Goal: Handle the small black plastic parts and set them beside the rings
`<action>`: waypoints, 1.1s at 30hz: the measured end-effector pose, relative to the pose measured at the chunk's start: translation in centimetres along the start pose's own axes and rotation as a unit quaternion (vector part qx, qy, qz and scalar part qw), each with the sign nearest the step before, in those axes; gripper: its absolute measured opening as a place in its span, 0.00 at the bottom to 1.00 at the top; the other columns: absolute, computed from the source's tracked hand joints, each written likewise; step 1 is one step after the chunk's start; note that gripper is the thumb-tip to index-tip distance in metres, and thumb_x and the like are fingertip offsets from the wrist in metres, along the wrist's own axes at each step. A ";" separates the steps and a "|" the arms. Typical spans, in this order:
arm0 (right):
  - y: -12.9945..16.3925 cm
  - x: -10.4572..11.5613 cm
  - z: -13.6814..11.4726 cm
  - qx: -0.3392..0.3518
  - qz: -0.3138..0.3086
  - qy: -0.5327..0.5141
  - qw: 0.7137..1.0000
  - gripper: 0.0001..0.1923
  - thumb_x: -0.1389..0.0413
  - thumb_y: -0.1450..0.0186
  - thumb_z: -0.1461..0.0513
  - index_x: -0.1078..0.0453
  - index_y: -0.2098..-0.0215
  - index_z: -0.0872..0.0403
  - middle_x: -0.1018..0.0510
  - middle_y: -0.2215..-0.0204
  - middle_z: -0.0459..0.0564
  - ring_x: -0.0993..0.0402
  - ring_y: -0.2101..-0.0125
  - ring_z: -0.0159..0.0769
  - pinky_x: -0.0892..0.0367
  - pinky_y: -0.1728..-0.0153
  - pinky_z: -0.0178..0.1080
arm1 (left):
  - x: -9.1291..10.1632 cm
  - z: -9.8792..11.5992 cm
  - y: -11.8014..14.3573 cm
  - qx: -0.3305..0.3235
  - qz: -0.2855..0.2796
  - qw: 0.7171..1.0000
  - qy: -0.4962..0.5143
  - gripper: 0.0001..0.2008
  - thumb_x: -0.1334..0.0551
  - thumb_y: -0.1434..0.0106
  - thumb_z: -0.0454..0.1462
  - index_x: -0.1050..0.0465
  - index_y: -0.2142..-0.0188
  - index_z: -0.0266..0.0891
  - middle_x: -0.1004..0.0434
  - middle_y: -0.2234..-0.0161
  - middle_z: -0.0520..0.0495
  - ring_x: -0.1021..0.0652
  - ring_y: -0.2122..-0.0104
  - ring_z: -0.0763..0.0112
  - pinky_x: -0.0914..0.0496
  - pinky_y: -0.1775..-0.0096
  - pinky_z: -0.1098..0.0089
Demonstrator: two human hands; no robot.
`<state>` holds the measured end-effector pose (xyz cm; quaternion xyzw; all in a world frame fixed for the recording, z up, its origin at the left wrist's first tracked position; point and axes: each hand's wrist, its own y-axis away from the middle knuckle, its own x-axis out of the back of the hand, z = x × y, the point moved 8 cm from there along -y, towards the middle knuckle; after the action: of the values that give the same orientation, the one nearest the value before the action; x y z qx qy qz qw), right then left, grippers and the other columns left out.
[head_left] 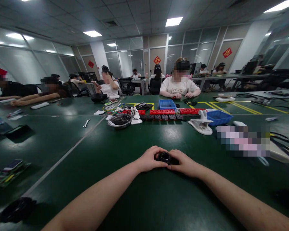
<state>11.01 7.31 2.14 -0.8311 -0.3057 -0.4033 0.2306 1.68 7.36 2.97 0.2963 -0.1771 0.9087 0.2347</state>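
Both hands meet at the near middle of the green bench [91,150]; left hand [149,159] and right hand [185,163] are each closed on a small black round part [165,157] held between them, fingers curled over its sides; grip on both sides is shut on that part; it looks like a ring or cap with a hollow centre, but it is too small and dark to be sure; whether it rests on the bench or is lifted just off it I cannot tell. Farther out: metal bowl [121,121] left of centre; row of red blocks [162,111] with a blue tray [167,104] just behind; white clamp [201,124] right of centre, touching or just beside a blue basket [219,117]; small wrench [86,123] lying alone to the left. A person in a white shirt [179,86] sits across the bench, hands on the surface.
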 end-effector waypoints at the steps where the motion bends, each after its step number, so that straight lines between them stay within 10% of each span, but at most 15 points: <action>1: 0.0 0.0 0.1 -0.001 -0.001 -0.003 1.000 0.16 0.45 0.48 0.56 0.35 0.61 0.54 0.31 0.67 0.49 0.37 0.66 0.37 0.42 0.65 0.38 | 0.0 0.0 0.0 0.000 -0.002 1.000 0.001 0.22 0.37 0.54 0.42 0.35 0.58 0.42 0.37 0.67 0.50 0.35 0.71 0.74 0.39 0.69 0.73; 25: -0.1 0.0 0.2 -0.001 -0.009 -0.043 0.999 0.13 0.46 0.47 0.59 0.34 0.65 0.56 0.31 0.71 0.48 0.37 0.69 0.35 0.42 0.69 0.35 | -0.1 0.2 0.1 0.003 -0.006 1.000 -0.003 0.21 0.37 0.54 0.40 0.34 0.58 0.42 0.36 0.67 0.50 0.34 0.70 0.73 0.38 0.68 0.73; 33: -0.3 0.0 1.5 -0.097 0.062 0.008 0.993 0.13 0.44 0.52 0.55 0.41 0.76 0.55 0.35 0.78 0.43 0.40 0.76 0.30 0.47 0.78 0.31 | 0.0 -0.4 0.1 0.082 0.087 0.993 -0.007 0.22 0.34 0.60 0.43 0.34 0.65 0.37 0.37 0.67 0.49 0.33 0.70 0.72 0.37 0.69 0.72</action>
<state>11.61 8.46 1.34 -0.8640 -0.2107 -0.4222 0.1755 1.45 7.47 2.61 0.3047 -0.1283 0.9350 0.1283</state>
